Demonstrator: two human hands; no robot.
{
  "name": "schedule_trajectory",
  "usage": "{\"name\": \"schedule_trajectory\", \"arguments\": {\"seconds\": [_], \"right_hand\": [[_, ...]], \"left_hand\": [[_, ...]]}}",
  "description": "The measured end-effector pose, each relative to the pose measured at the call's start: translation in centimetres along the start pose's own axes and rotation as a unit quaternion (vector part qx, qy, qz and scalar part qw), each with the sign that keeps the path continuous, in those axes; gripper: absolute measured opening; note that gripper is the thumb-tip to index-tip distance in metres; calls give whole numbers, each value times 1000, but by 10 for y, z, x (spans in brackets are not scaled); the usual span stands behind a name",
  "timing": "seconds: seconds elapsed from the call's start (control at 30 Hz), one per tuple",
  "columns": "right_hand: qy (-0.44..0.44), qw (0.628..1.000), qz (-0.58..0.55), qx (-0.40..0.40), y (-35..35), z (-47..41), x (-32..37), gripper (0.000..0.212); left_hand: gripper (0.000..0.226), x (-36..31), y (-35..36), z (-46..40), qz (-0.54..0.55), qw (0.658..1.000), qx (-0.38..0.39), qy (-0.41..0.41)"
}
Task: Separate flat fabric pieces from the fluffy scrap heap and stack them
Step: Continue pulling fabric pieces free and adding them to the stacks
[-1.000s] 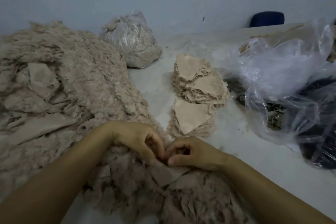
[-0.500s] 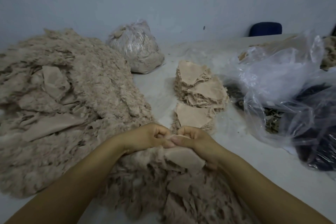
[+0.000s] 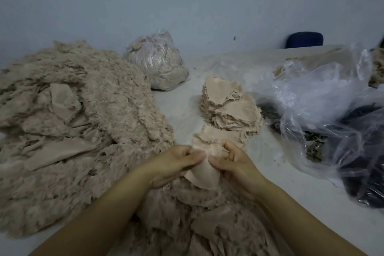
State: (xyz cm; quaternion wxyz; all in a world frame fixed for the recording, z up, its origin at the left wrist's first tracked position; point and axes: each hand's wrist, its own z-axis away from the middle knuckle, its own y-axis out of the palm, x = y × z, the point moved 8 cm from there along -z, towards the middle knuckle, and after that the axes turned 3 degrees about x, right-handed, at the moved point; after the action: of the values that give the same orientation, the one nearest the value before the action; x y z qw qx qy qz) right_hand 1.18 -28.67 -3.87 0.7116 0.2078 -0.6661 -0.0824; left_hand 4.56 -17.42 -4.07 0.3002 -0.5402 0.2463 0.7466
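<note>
Both hands meet just in front of the near stack [image 3: 218, 137], each with its grip pinched on the same flat fabric piece [image 3: 204, 169]. The left hand [image 3: 174, 164] pinches the piece's left edge between thumb and fingers; the right hand [image 3: 234, 162] pinches its right edge the same way. The piece hangs between them, lifted clear of the fluffy scrap heap [image 3: 83, 131], its upper part almost level with the near stack's top.

Beyond the near stack, touching it, stands a taller far stack [image 3: 228, 108] of many flat pieces, so a good share of the sorting looks done. A great deal seems left: the heap spreads wide to the left of the stacks and runs under the forearms, with several flat pieces showing in it. A tied bag of scraps [image 3: 158, 62] sits behind the heap on the table [image 3: 291, 189], and loose clear plastic bags [image 3: 322, 97] lie to the right of the stacks. The held piece is probably next for the near stack.
</note>
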Motion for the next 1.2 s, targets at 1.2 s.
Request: {"name": "schedule_trajectory", "arguments": {"seconds": [1.2], "right_hand": [[-161, 847, 453, -228, -49, -18, 34, 15]], "left_hand": [[30, -26, -31, -53, -179, 960, -187, 104]]}}
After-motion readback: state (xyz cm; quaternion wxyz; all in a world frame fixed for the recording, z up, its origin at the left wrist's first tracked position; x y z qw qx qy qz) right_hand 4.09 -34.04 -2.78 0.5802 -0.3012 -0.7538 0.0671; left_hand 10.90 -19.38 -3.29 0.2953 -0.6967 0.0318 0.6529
